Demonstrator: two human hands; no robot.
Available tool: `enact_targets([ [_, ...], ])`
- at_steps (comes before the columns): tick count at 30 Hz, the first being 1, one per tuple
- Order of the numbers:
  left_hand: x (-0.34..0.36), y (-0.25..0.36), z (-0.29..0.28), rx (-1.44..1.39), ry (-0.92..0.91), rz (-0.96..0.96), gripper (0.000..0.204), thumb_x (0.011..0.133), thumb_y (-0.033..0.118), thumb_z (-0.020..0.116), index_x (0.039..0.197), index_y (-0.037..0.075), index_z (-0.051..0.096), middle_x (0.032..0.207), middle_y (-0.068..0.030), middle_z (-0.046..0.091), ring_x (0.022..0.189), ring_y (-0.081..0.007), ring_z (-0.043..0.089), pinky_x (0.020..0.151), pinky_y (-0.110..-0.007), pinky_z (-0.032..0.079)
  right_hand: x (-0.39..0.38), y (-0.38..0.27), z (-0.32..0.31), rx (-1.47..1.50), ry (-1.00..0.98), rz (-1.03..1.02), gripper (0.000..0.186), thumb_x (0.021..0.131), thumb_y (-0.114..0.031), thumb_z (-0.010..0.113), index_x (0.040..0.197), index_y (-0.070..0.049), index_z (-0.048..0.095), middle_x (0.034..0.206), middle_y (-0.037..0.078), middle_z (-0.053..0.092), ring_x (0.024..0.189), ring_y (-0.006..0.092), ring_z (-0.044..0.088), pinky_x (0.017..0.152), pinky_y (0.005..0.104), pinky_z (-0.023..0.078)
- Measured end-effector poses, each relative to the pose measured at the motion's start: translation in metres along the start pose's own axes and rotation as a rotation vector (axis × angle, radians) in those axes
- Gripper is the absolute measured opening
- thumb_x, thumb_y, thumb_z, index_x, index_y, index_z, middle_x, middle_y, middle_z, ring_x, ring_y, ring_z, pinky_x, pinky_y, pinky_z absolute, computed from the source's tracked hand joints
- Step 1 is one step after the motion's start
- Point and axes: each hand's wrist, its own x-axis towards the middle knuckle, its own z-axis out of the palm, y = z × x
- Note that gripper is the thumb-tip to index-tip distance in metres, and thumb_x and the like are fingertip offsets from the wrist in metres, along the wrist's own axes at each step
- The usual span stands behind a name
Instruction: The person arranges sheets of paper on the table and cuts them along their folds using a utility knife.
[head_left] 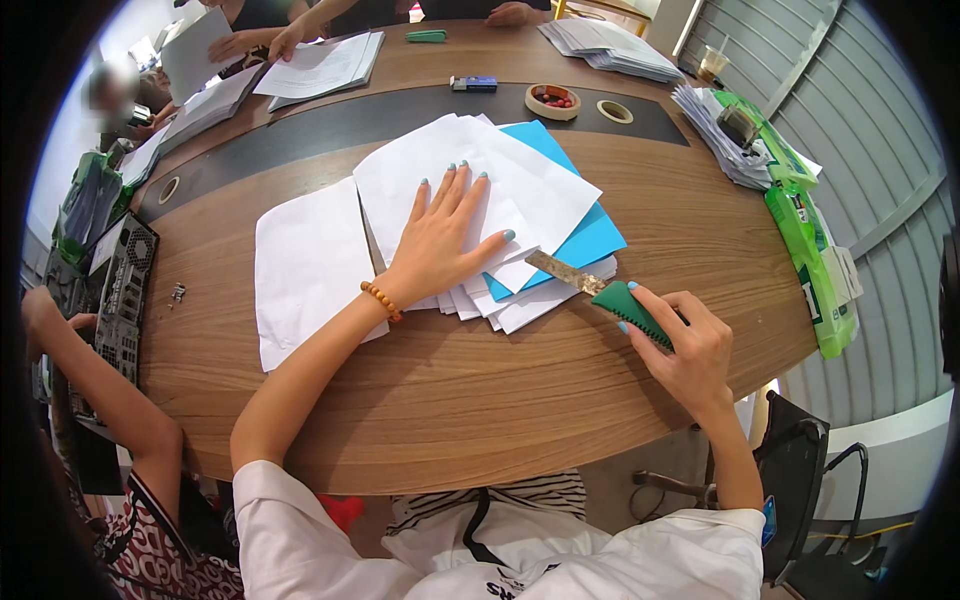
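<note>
Around the loose white sheets [540, 180] in the middle of the counter [450, 420], a computer case [122, 290] stands at the left edge with small screws [177, 294] near it and a co-worker's arm [125, 405] beside it. Green packages [818, 280] line the right edge, and paper stacks [325, 68] lie along the far side. A small blue-and-white box [473, 83] lies beyond the sheets. Among containers, a wide tape roll [552, 115] encircles small reddish items, and a clear cup [713, 64] holds a brownish drink. The left hand [440, 235] lies open, pressing the sheets; a blue sheet [595, 240] shows beneath them. The right hand [690, 345] grips a green-handled knife [607, 291]; whether its blade touches paper, I cannot tell.
</note>
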Motion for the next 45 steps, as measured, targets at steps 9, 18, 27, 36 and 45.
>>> enact_targets([
  [9,0.000,0.002,-0.001,0.033,-0.030,-0.007,0.069,0.086,0.049,0.043,0.136,0.004,0.030,0.141,-0.0228,0.024,0.134,-0.0331,0.018,0.109,-0.045,0.009,0.004,-0.004,0.011,0.027,0.002,0.025,0.036,0.069,-0.019,0.072,0.104,-0.013,0.063,0.074,0.004,0.055,0.060,0.0175,0.055,0.049,0.0288,0.044],
  [18,-0.002,-0.001,0.004,0.086,-0.037,0.017,0.071,0.086,0.052,0.041,0.136,0.003,0.028,0.142,-0.0231,0.022,0.134,-0.0329,0.016,0.109,-0.045,0.008,0.012,-0.018,0.026,0.015,-0.015,0.042,0.039,0.070,-0.017,0.070,0.108,-0.013,0.060,0.082,0.006,0.053,0.067,0.0189,0.055,0.052,0.0298,0.045],
  [27,-0.004,0.004,0.001,0.117,-0.069,0.003,0.072,0.087,0.052,0.039,0.138,0.003,0.025,0.143,-0.0223,0.020,0.135,-0.0323,0.014,0.109,-0.045,0.007,0.013,-0.016,0.024,-0.017,-0.008,0.043,0.038,0.070,-0.017,0.070,0.106,-0.013,0.061,0.083,0.005,0.053,0.069,0.0193,0.055,0.053,0.0308,0.045],
  [36,-0.003,0.000,0.009,0.114,-0.006,0.031,0.075,0.086,0.056,0.037,0.135,0.000,0.029,0.140,-0.0248,0.025,0.134,-0.0341,0.018,0.107,-0.049,0.008,0.014,-0.011,0.024,-0.029,-0.002,0.057,0.036,0.070,-0.016,0.070,0.106,-0.013,0.062,0.082,0.005,0.053,0.069,0.0195,0.055,0.054,0.0307,0.045],
  [45,-0.003,0.001,0.009,0.119,-0.031,0.019,0.075,0.086,0.056,0.035,0.137,0.001,0.026,0.142,-0.0238,0.022,0.135,-0.0326,0.016,0.109,-0.047,0.007,0.031,-0.010,0.041,-0.033,-0.004,0.026,0.034,0.074,-0.018,0.068,0.107,-0.013,0.060,0.082,0.005,0.053,0.069,0.0189,0.056,0.052,0.0303,0.045],
])
